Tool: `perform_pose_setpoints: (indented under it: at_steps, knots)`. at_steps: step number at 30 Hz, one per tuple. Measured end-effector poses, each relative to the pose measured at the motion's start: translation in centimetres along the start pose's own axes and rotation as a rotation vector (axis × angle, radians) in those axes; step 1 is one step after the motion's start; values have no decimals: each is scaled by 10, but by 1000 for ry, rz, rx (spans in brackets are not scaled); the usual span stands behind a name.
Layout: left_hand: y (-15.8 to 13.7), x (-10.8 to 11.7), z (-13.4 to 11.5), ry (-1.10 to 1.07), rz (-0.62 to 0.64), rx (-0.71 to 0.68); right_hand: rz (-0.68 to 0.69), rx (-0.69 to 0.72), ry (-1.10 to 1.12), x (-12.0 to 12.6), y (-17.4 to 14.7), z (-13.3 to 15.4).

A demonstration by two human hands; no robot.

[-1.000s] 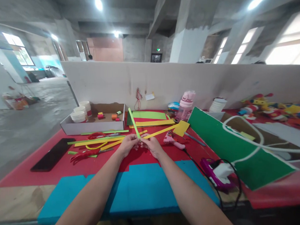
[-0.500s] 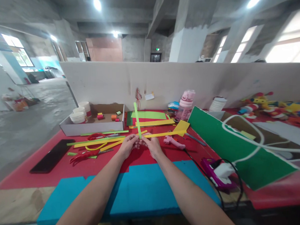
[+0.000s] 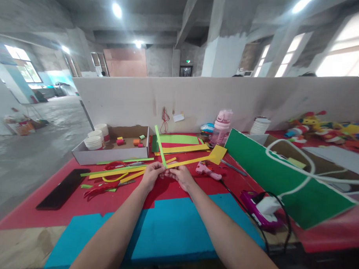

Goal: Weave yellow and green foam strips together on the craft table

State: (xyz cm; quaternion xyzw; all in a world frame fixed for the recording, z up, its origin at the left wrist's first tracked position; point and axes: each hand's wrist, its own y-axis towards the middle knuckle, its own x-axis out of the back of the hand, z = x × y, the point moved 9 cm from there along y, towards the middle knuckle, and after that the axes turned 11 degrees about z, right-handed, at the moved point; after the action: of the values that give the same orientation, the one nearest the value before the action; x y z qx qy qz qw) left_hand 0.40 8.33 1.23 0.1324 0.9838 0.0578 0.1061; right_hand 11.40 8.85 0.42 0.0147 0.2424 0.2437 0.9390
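My left hand (image 3: 151,175) and my right hand (image 3: 181,177) are close together above the red table covering, fingers pinched where two narrow paper strips meet. The light green paper strip (image 3: 160,146) rises from my left fingertips, leaning left. From the same spot the yellow paper strip (image 3: 192,162) runs off to the right, sloping up past my right thumb. The fingertips hide how the two ends are joined. Left of my left hand lie more yellow and green strips (image 3: 116,172) and a pair of red-handled scissors (image 3: 102,190). A pink glue gun (image 3: 208,171) rests right of my right hand.
A box (image 3: 114,155) holds paper cups and small coloured rolls. A black phone (image 3: 62,189) lies at left, a blue board (image 3: 176,224) in front. A purple power strip (image 3: 260,212) with cables and a green panel (image 3: 279,177) stand right. A pink bottle (image 3: 221,126) stands behind.
The green strip's upper end has swung left, so it leans more. The yellow strip slopes up to the right more steeply. Both hands remain pinched at nearly the same place.
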Motion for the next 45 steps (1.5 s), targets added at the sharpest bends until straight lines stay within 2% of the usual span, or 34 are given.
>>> perform_pose_setpoints:
  at_steps: [4, 17, 21, 26, 30, 37, 45]
  knots:
    - [0, -2, -3, 26, 14, -10, -22, -11, 58, 5, 0, -4]
    - [-3, -4, -2, 81, 17, 38, -3, -33, -40, 2, -1, -4]
    - [-3, -1, 4, 62, -9, 58, -62, -23, -122, 9, -1, -4]
    - [-6, -4, 3, -10, -26, 49, -164, 62, -203, 18, -2, 5]
    - [-8, -16, -1, 0, 36, 59, -245, 126, -158, 22, -4, 9]
    - [-7, -16, -6, 4, 26, 0, -132, 90, -127, 10, -3, 7]
    - [-5, -7, 0, -16, 10, 19, -48, 17, -97, 5, -2, 5]
